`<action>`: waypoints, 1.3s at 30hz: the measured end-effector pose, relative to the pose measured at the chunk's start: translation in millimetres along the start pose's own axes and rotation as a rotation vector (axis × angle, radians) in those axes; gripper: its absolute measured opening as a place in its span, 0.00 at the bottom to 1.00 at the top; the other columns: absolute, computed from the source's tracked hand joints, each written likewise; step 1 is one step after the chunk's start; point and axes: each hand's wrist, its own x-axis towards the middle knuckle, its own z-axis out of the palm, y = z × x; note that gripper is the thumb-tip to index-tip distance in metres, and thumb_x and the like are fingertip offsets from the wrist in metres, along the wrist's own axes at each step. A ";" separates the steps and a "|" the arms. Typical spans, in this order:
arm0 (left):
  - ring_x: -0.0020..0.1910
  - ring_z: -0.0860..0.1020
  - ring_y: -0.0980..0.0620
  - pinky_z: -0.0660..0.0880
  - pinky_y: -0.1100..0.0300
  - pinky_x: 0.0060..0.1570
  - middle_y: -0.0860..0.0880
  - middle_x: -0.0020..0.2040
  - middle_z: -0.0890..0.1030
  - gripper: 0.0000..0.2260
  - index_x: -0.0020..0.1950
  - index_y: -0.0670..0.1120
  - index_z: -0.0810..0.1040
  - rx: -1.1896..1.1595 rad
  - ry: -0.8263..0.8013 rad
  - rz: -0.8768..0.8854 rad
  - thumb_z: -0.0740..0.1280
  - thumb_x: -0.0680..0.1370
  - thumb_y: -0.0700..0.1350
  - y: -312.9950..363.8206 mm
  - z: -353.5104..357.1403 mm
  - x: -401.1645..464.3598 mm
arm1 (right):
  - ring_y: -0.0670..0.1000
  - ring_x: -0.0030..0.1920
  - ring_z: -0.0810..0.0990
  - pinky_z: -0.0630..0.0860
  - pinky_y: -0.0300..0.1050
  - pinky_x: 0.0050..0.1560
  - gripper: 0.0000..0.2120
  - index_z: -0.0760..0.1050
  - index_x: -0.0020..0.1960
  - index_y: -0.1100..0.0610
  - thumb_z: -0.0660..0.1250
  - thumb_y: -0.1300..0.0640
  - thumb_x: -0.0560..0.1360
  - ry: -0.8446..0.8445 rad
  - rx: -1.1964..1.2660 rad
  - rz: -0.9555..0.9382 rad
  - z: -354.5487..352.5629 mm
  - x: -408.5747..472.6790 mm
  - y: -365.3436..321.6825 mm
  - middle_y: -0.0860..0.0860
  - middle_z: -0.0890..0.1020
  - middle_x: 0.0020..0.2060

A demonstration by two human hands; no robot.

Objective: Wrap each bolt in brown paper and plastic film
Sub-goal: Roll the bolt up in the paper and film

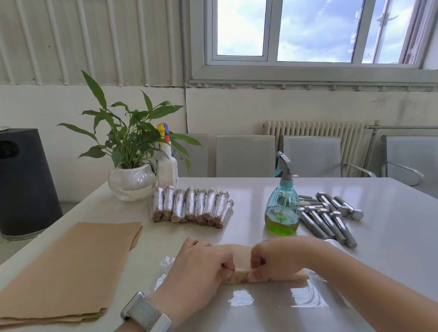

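Both hands curled on one paper-wrapped bolt [240,267] at 6 o'clock on the table [373,272]: left hand [201,272] pinching its left part, right hand [277,262] pinching the right, fingertips nearly meeting at the middle. Lying crosswise on a sheet of plastic film [285,297] spread flat beneath. Probably rolling the film on now. Best done by keeping the paper tight under the fingers, catching the film edge early, rolling evenly, smoothing out wrinkles. Finished wrapped bolts [192,206] stacked at 12 o'clock, bare bolts [328,218] at 2 o'clock behind a spray bottle [283,208], brown paper [73,269] at 9 o'clock.
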 end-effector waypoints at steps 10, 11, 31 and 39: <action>0.53 0.63 0.70 0.54 0.68 0.58 0.67 0.45 0.79 0.01 0.46 0.60 0.79 -0.242 -0.094 -0.138 0.68 0.77 0.52 -13.1 4.5 4.5 | 0.52 0.29 0.75 0.71 0.43 0.31 0.32 0.74 0.37 0.57 0.57 0.27 0.73 -0.184 -0.167 0.200 -27.3 4.9 2.9 0.50 0.76 0.32; 0.53 0.62 0.72 0.54 0.68 0.59 0.67 0.44 0.78 0.01 0.47 0.59 0.80 -0.248 -0.097 -0.141 0.68 0.76 0.53 -14.2 5.0 4.8 | 0.52 0.30 0.75 0.72 0.43 0.30 0.30 0.75 0.38 0.55 0.56 0.29 0.75 -0.136 -0.105 0.190 -33.6 6.8 5.3 0.50 0.77 0.33; 0.76 0.46 0.61 0.30 0.53 0.73 0.61 0.72 0.61 0.06 0.47 0.58 0.82 -0.033 -0.035 -0.015 0.68 0.76 0.57 -10.6 0.7 8.3 | 0.46 0.34 0.75 0.72 0.40 0.34 0.07 0.77 0.42 0.48 0.74 0.48 0.68 0.009 -0.012 0.008 -32.2 25.4 6.6 0.44 0.78 0.33; 0.71 0.61 0.59 0.45 0.59 0.70 0.62 0.70 0.68 0.07 0.50 0.57 0.81 0.054 -0.041 0.049 0.66 0.77 0.55 -9.2 -1.1 10.3 | 0.52 0.38 0.72 0.66 0.45 0.35 0.11 0.69 0.39 0.53 0.66 0.49 0.74 0.159 -0.144 -0.074 -15.9 0.8 2.0 0.48 0.72 0.36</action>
